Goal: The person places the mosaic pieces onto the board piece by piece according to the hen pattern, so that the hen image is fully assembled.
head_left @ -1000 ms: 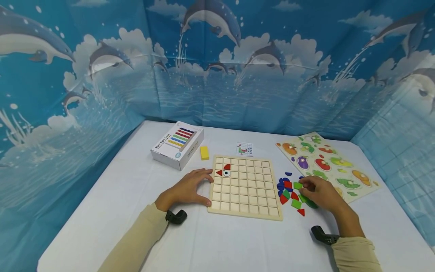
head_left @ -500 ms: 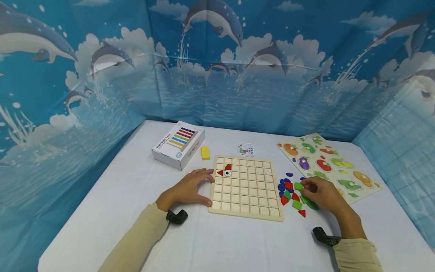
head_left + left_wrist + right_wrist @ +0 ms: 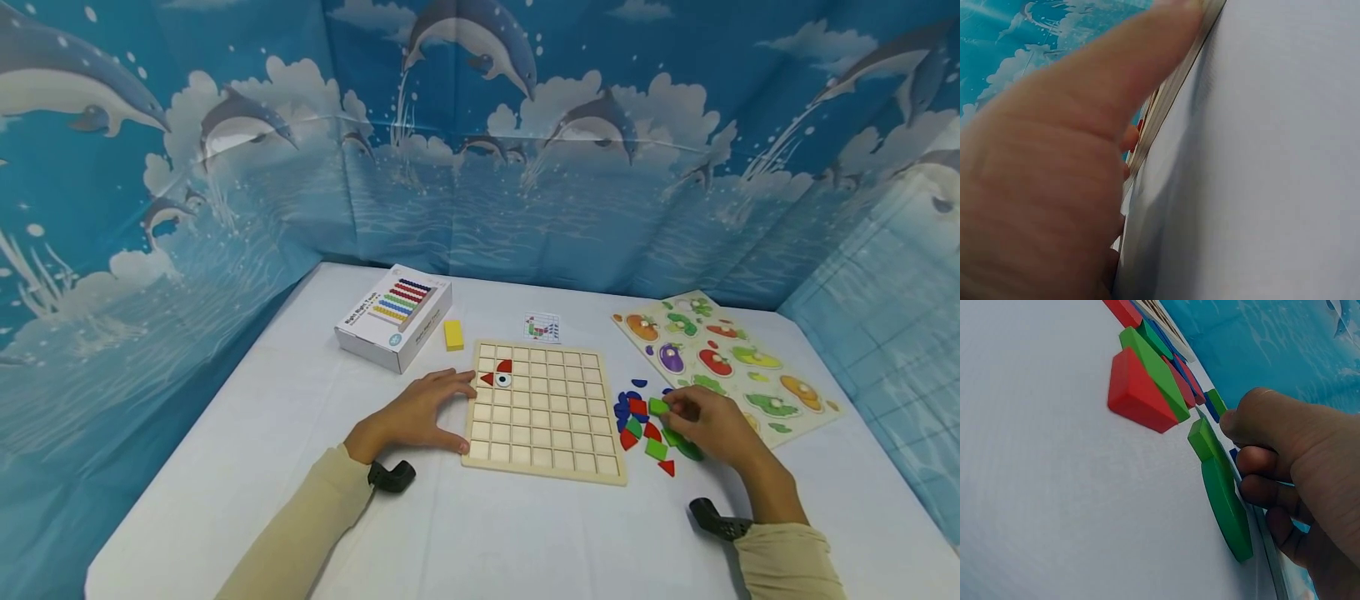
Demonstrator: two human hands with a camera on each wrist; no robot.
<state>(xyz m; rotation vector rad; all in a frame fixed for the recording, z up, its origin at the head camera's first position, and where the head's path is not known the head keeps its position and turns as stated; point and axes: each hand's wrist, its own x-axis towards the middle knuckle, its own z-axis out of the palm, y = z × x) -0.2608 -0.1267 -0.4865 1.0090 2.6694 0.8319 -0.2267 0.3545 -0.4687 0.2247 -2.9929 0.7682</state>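
A square wooden grid board (image 3: 545,433) lies in the middle of the table. On it, at the upper left, sit a red quarter-circle (image 3: 505,367), a red triangle (image 3: 487,378) and a white eye tile (image 3: 503,380). My left hand (image 3: 420,415) rests against the board's left edge, thumb and fingers spread apart. At the right, my right hand (image 3: 708,423) pinches a light green square block (image 3: 657,407) at the pile, its tips partly hidden. Below that hand lie another light green block (image 3: 1199,439) and a dark green curved piece (image 3: 1225,509).
Loose red, blue (image 3: 622,409) and green pieces lie between board and right hand. A picture card (image 3: 542,328), yellow block (image 3: 453,336) and white box (image 3: 367,340) stand behind. A vegetable puzzle board (image 3: 731,358) lies at back right, before a dolphin curtain (image 3: 480,217).
Both hands stay almost in place. The right fingers keep at the light green square block, which has shifted very slightly. The head view has moved a little.
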